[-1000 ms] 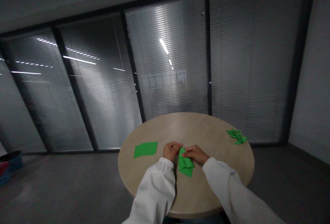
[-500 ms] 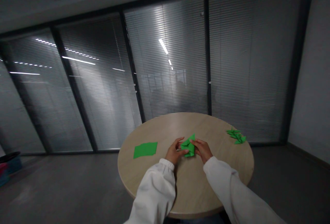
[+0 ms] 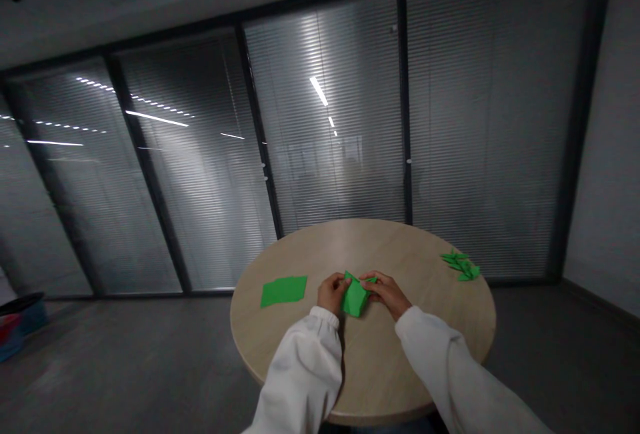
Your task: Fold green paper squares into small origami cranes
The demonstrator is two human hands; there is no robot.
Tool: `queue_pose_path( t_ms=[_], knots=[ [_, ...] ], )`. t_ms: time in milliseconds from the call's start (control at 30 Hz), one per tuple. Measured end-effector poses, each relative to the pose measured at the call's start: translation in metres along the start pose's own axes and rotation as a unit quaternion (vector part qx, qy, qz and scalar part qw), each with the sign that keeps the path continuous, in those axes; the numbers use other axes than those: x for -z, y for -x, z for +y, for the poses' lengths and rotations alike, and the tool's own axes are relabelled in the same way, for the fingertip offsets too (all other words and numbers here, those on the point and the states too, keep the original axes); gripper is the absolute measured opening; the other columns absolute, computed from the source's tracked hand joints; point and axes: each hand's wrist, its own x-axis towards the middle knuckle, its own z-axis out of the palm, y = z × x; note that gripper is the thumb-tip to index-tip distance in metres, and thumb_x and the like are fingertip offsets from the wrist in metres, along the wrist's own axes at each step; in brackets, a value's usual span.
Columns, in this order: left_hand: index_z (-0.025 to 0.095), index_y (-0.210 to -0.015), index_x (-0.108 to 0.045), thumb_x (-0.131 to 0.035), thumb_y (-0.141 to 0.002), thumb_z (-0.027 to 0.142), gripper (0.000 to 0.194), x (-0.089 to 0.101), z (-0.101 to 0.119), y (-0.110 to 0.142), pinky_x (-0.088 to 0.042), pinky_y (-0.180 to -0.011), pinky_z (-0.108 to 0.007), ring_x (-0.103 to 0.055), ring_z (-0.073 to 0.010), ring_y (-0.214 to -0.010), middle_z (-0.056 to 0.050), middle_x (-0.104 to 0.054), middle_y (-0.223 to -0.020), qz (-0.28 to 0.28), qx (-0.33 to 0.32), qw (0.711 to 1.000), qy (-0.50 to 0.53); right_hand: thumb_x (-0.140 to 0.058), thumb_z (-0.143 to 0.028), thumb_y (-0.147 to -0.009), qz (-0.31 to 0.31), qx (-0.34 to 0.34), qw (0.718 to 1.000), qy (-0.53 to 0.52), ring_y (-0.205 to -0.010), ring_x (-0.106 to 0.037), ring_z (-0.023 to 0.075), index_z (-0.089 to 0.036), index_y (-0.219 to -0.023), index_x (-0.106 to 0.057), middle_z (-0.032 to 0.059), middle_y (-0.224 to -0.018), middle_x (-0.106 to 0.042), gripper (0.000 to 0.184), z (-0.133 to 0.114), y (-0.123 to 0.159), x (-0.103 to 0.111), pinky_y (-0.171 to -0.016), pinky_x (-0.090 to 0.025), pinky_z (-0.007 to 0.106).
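Observation:
Between my two hands is a folded piece of green paper (image 3: 354,299), held just over the middle of the round table. My left hand (image 3: 331,294) is closed on its left edge, thumb and fingers pinching near the upper corner. At the upper right, my right hand (image 3: 389,291) grips a corner of the same paper between thumb and fingertips. A flat green paper sheet (image 3: 284,291) lies on the table to the left of my left hand. Folded green paper pieces (image 3: 461,265) are heaped near the table's right edge.
The round wooden table (image 3: 390,381) stands in front of me. Behind it runs a glass partition (image 3: 330,181) with blinds and dark frames. Bins (image 3: 30,314) sit on the floor at the far left. A plain wall (image 3: 610,154) rises on the right.
The folded paper has been turned between my hands and now shows a broader flat face, tilted lower. Both hands have shifted their grip on it. The view has moved slightly.

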Motion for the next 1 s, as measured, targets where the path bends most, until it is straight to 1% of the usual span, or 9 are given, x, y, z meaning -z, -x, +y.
queue_pose_path(
  t_ms=[167,300,433,533,633,767,867,933,1000],
  knots=[
    [0.016,-0.067,-0.065,-0.058,-0.066,0.041,0.026,0.002,0.003,0.002,-0.034,-0.055,-0.021,-0.046,-0.0114,-0.056,0.002,-0.055,-0.056,0.011,-0.015,0.999,-0.041,-0.064,-0.049,-0.064,-0.030,-0.001,0.999,-0.034,-0.073,-0.059,0.0177,-0.014,-0.074,-0.065,0.0044,-0.075,-0.063,0.037,0.002,-0.001,0.001,-0.066,-0.048,0.030],
    [0.017,-0.069,-0.066,-0.060,-0.065,0.040,0.025,0.001,0.005,0.003,-0.036,-0.059,-0.022,-0.050,-0.0133,-0.061,0.001,-0.060,-0.062,-0.003,-0.029,0.998,-0.054,-0.074,-0.044,-0.053,-0.024,-0.002,1.000,0.005,-0.070,-0.059,0.0177,-0.016,-0.074,-0.065,0.0023,-0.071,-0.064,0.035,0.004,-0.003,0.002,-0.063,-0.046,0.028],
    [0.017,-0.072,-0.067,-0.063,-0.062,0.036,0.022,-0.001,0.008,0.003,-0.039,-0.062,-0.023,-0.054,-0.0148,-0.065,0.000,-0.064,-0.066,-0.026,-0.026,0.999,-0.036,-0.078,-0.042,-0.046,-0.028,0.026,0.999,0.018,-0.068,-0.059,0.0165,-0.017,-0.076,-0.065,0.0021,-0.070,-0.066,0.041,0.006,-0.004,0.002,-0.066,-0.044,0.028],
    [0.016,-0.073,-0.067,-0.064,-0.061,0.031,0.019,-0.002,0.009,0.004,-0.038,-0.060,-0.023,-0.053,-0.0132,-0.061,0.001,-0.062,-0.062,-0.023,-0.021,0.999,-0.045,-0.077,-0.044,-0.046,-0.034,0.029,0.998,0.040,-0.066,-0.058,0.0166,-0.015,-0.073,-0.066,0.0029,-0.068,-0.066,0.040,0.007,-0.005,0.001,-0.065,-0.043,0.029],
    [0.016,-0.074,-0.067,-0.067,-0.059,0.033,0.023,-0.003,0.011,0.005,-0.039,-0.060,-0.023,-0.054,-0.0128,-0.059,0.001,-0.062,-0.060,-0.022,-0.005,0.999,-0.040,-0.075,-0.047,-0.049,-0.040,0.039,0.996,0.064,-0.063,-0.056,0.0164,-0.015,-0.068,-0.067,0.0018,-0.063,-0.065,0.038,0.007,-0.005,0.002,-0.062,-0.042,0.028],
    [0.014,-0.079,-0.069,-0.062,-0.064,0.049,0.039,0.000,0.014,0.005,-0.044,-0.061,-0.025,-0.060,-0.0170,-0.065,-0.004,-0.068,-0.066,-0.027,0.041,0.998,0.041,-0.074,-0.046,-0.050,-0.025,0.038,0.998,0.052,-0.060,-0.055,0.0152,-0.016,-0.066,-0.067,0.0001,-0.061,-0.064,0.034,0.008,-0.006,0.005,-0.061,-0.041,0.028],
    [0.010,-0.080,-0.070,-0.053,-0.067,0.060,0.054,0.003,0.011,0.002,-0.047,-0.064,-0.030,-0.064,-0.0206,-0.069,-0.011,-0.071,-0.072,-0.042,0.111,0.981,0.155,-0.075,-0.043,-0.050,-0.010,0.017,0.999,0.026,-0.060,-0.055,0.0152,-0.017,-0.066,-0.067,0.0000,-0.061,-0.064,0.032,0.012,-0.008,0.007,-0.060,-0.041,0.028],
    [0.009,-0.081,-0.070,-0.056,-0.064,0.061,0.057,0.005,0.006,-0.001,-0.049,-0.065,-0.032,-0.065,-0.0215,-0.067,-0.013,-0.071,-0.071,-0.051,0.152,0.963,0.215,-0.076,-0.041,-0.050,-0.006,0.007,1.000,0.014,-0.061,-0.056,0.0154,-0.017,-0.066,-0.067,0.0001,-0.063,-0.065,0.030,0.015,-0.010,0.009,-0.060,-0.042,0.027],
    [0.009,-0.078,-0.071,-0.067,-0.055,0.057,0.053,0.005,-0.001,-0.004,-0.049,-0.069,-0.033,-0.065,-0.0213,-0.066,-0.012,-0.071,-0.071,-0.060,0.159,0.955,0.241,-0.076,-0.040,-0.050,-0.003,-0.002,1.000,0.009,-0.061,-0.056,0.0154,-0.017,-0.067,-0.067,0.0004,-0.064,-0.065,0.030,0.017,-0.011,0.010,-0.060,-0.042,0.027]
  ],
)
